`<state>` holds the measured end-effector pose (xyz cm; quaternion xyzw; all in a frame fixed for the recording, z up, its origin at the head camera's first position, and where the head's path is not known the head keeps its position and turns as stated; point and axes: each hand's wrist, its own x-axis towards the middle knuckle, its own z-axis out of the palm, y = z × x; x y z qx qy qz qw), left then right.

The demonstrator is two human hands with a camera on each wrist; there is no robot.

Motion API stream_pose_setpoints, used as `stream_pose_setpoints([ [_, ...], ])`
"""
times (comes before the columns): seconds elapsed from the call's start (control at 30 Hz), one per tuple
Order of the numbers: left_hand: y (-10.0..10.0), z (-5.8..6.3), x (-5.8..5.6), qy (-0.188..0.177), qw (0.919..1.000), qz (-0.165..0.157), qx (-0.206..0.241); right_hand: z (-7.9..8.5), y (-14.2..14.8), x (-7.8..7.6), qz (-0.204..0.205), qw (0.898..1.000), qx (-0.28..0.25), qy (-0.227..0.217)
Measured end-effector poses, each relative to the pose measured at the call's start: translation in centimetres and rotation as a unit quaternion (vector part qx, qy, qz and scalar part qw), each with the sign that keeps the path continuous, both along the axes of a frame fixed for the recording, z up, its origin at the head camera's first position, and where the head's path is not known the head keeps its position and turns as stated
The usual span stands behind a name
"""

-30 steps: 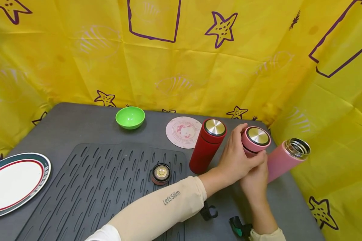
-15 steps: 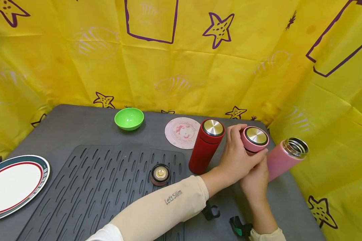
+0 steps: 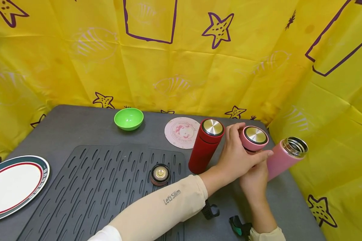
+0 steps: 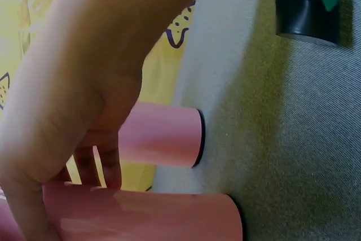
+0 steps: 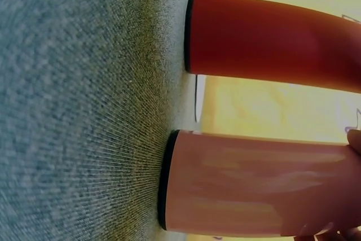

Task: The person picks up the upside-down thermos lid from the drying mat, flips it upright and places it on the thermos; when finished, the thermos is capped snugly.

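A pink thermos (image 3: pixel 254 142) with a silver-topped lid stands on the table between my hands. My left hand (image 3: pixel 236 155) grips its upper part just under the lid rim, thumb stretched across the front. Lower down, my right hand (image 3: pixel 254 179) holds the body; its fingers show round the thermos in the left wrist view. The thermos base (image 5: pixel 169 182) meets the table in the right wrist view. Right of it stands a second pink thermos (image 3: pixel 285 159), uncapped, its steel mouth bare. A red thermos (image 3: pixel 206 147) with its lid on stands to the left.
A cap (image 3: pixel 160 174) lies on a dark ribbed mat (image 3: pixel 108 187). A green bowl (image 3: pixel 128 118) and a pink round mat (image 3: pixel 181 133) are at the back. An oval plate (image 3: pixel 42 174) sits far left. Yellow cloth (image 3: pixel 181 67) hangs behind the table.
My left hand's thumb has slid slightly to the right across the front of the pink thermos. Both hands keep hold of it, and the other things stay put.
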<state>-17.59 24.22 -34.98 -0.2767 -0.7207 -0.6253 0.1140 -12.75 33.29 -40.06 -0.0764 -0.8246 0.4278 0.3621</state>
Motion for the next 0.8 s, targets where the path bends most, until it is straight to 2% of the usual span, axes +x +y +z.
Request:
stream_pose_setpoints([
  [0.13,0.0,0.1,-0.2,0.005,0.9997,0.022,-0.005,0.1,-0.2,-0.2,-0.005,1.000,0.003,-0.007],
  [0.23,-0.2,0.1,-0.3,0.009,0.9996,0.024,-0.015,0.0,-0.3,-0.4,-0.007,1.000,0.009,-0.011],
  [0.53,-1.1,-0.4,-0.6,0.027,0.9980,-0.010,-0.057,-0.1,-0.3,-0.7,-0.016,0.999,0.021,-0.033],
  [0.7,-1.2,-0.6,-0.4,0.001,0.9986,-0.032,-0.042,0.0,-0.4,-0.4,-0.017,0.999,0.004,-0.026],
  [0.8,-0.7,-0.6,-0.2,-0.007,0.9990,-0.028,-0.033,0.0,-0.3,-0.3,-0.011,1.000,0.001,-0.007],
])
